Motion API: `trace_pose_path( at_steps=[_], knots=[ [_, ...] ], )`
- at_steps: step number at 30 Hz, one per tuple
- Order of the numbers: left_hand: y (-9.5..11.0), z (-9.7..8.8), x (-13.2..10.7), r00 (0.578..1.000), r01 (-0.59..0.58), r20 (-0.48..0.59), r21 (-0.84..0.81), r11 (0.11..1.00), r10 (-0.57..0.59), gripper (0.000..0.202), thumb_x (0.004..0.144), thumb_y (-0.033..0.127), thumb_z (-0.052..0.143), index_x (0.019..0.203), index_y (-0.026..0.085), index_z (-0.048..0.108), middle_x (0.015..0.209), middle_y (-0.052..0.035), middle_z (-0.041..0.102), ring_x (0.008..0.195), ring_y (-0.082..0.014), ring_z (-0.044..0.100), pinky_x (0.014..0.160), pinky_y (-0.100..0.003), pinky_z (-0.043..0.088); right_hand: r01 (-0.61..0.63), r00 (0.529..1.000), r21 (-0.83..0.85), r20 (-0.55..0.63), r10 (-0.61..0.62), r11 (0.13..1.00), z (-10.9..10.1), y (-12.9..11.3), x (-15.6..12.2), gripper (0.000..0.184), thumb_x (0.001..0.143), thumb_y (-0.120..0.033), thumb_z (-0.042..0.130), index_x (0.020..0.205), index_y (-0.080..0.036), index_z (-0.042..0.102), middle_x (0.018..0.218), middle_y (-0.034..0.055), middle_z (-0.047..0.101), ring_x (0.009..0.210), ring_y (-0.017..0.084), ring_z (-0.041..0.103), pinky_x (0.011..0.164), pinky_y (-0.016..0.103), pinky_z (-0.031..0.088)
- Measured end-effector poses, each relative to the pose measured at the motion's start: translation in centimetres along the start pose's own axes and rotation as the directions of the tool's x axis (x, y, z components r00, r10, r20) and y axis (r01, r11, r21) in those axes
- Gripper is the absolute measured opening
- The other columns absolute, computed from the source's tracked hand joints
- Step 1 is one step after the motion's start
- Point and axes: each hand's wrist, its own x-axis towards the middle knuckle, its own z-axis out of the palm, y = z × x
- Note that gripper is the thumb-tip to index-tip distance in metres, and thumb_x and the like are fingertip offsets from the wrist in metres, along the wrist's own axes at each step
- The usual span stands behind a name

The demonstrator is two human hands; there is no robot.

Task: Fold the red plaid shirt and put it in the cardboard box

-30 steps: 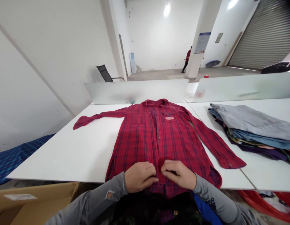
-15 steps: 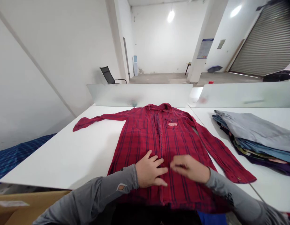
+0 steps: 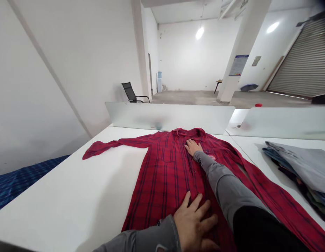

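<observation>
A red plaid long-sleeved shirt (image 3: 167,171) lies face up on the white table (image 3: 73,189), collar at the far side, one sleeve stretched out to the left. My left hand (image 3: 195,224) rests flat on the shirt's lower front, fingers spread. My right hand (image 3: 192,146) is stretched far forward and lies flat on the shirt just below the collar, its grey sleeve crossing the shirt's right side. Neither hand holds anything.
A stack of folded clothes (image 3: 301,171) sits on the table at the right. Frosted divider panels (image 3: 170,117) run along the table's far edge. Beyond them are a black chair (image 3: 132,93), a white pillar (image 3: 241,52) and a roller shutter (image 3: 304,63). Blue fabric (image 3: 18,182) lies at the lower left.
My right hand has slid from the shirt's lower placket up to just below the collar. My left hand went from pinching the hem to lying flat. The view moved forward and up.
</observation>
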Motion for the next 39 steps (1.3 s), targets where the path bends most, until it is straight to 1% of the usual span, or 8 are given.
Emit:
trace_pose_path(
  at_steps=[7, 11, 14, 19, 26, 29, 33, 39],
  knots=[
    [-0.7, 1.8, 0.5, 0.994, -0.101, -0.030, 0.123, 0.987, 0.106, 0.074, 0.087, 0.072, 0.031, 0.144, 0.025, 0.036, 0.152, -0.0094, 0.036, 0.141, -0.0335, 0.029, 0.106, -0.068, 0.032, -0.073, 0.993, -0.033, -0.100, 0.069, 0.997, 0.0, -2.0, 4.2, 0.044, 0.097, -0.042, 0.034, 0.114, -0.017, 0.065, 0.129, 0.0153, 0.054, 0.124, 0.030, 0.039, 0.102, 0.051, 0.030],
    [-0.7, 3.2, 0.5, 0.991, -0.025, -0.122, 0.249, 0.968, 0.057, 0.049, 0.096, 0.054, 0.034, 0.142, 0.036, 0.035, 0.153, 0.0030, 0.035, 0.143, -0.0302, 0.026, 0.104, -0.067, 0.036, -0.166, 0.981, 0.000, -0.105, 0.165, 0.986, 0.7, -4.4, 5.8, 0.032, 0.089, -0.043, 0.051, 0.105, -0.022, 0.069, 0.121, 0.0112, 0.057, 0.115, 0.028, 0.046, 0.094, 0.045, 0.038],
    [-0.6, 4.1, 0.6, 0.984, 0.009, -0.172, 0.299, 0.954, 0.044, 0.043, 0.097, 0.047, 0.036, 0.140, 0.042, 0.035, 0.155, 0.0089, 0.028, 0.144, -0.0302, 0.022, 0.103, -0.066, 0.039, -0.214, 0.968, 0.029, -0.130, 0.216, 0.976, 1.1, -5.4, 6.6, 0.031, 0.095, -0.031, 0.040, 0.113, -0.023, 0.064, 0.119, 0.0106, 0.059, 0.111, 0.024, 0.052, 0.089, 0.036, 0.041],
    [-0.7, 4.7, 0.3, 0.974, -0.001, -0.215, 0.313, 0.950, 0.072, 0.043, 0.097, 0.046, 0.036, 0.140, 0.038, 0.038, 0.154, 0.0051, 0.033, 0.144, -0.0295, 0.024, 0.103, -0.064, 0.041, -0.227, 0.961, 0.023, -0.154, 0.227, 0.974, 0.8, -4.3, 7.0, 0.043, 0.099, -0.019, 0.019, 0.134, -0.017, 0.044, 0.109, 0.0143, 0.064, 0.099, 0.023, 0.061, 0.080, 0.034, 0.044],
    [-0.6, 4.7, 0.0, 0.995, -0.023, -0.087, 0.243, 0.970, 0.045, 0.041, 0.097, 0.041, 0.039, 0.138, 0.042, 0.039, 0.154, 0.0049, 0.033, 0.141, -0.0333, 0.029, 0.103, -0.067, 0.038, -0.147, 0.983, 0.004, -0.108, 0.146, 0.989, 0.9, -2.7, 6.6, 0.030, 0.095, -0.019, 0.036, 0.118, -0.018, 0.056, 0.114, 0.0130, 0.062, 0.098, 0.022, 0.062, 0.081, 0.033, 0.046],
    [-0.4, 3.5, 0.1, 0.999, -0.011, -0.031, 0.179, 0.984, 0.016, 0.044, 0.098, 0.045, 0.036, 0.142, 0.039, 0.036, 0.153, 0.0025, 0.034, 0.140, -0.0331, 0.031, 0.106, -0.066, 0.035, -0.132, 0.979, 0.003, -0.158, 0.131, 0.991, 0.5, -2.8, 5.3, 0.034, 0.095, -0.022, 0.036, 0.125, -0.016, 0.051, 0.127, 0.0168, 0.053, 0.106, 0.025, 0.058, 0.085, 0.037, 0.046],
    [-0.2, 1.1, -0.1, 0.996, -0.032, 0.085, 0.029, 0.999, 0.029, 0.072, 0.088, 0.071, 0.034, 0.148, 0.031, 0.028, 0.158, -0.0041, 0.023, 0.143, -0.0358, 0.023, 0.109, -0.069, 0.026, -0.002, 0.988, -0.011, -0.157, 0.000, 1.000, 0.6, -2.9, 1.1, 0.033, 0.094, -0.032, 0.044, 0.122, -0.019, 0.056, 0.130, 0.0138, 0.053, 0.118, 0.027, 0.051, 0.095, 0.042, 0.042],
    [0.3, -1.2, -0.2, 0.985, 0.008, 0.171, -0.015, 1.000, -0.005, 0.071, 0.089, 0.067, 0.039, 0.150, 0.033, 0.024, 0.159, -0.0046, 0.021, 0.145, -0.0347, 0.017, 0.112, -0.068, 0.019, 0.096, 0.986, 0.015, -0.140, -0.093, 0.995, -2.2, 0.9, -6.8, 0.031, 0.090, -0.026, 0.052, 0.119, -0.023, 0.062, 0.130, 0.0037, 0.057, 0.117, 0.013, 0.053, 0.097, 0.023, 0.041]
  ],
)
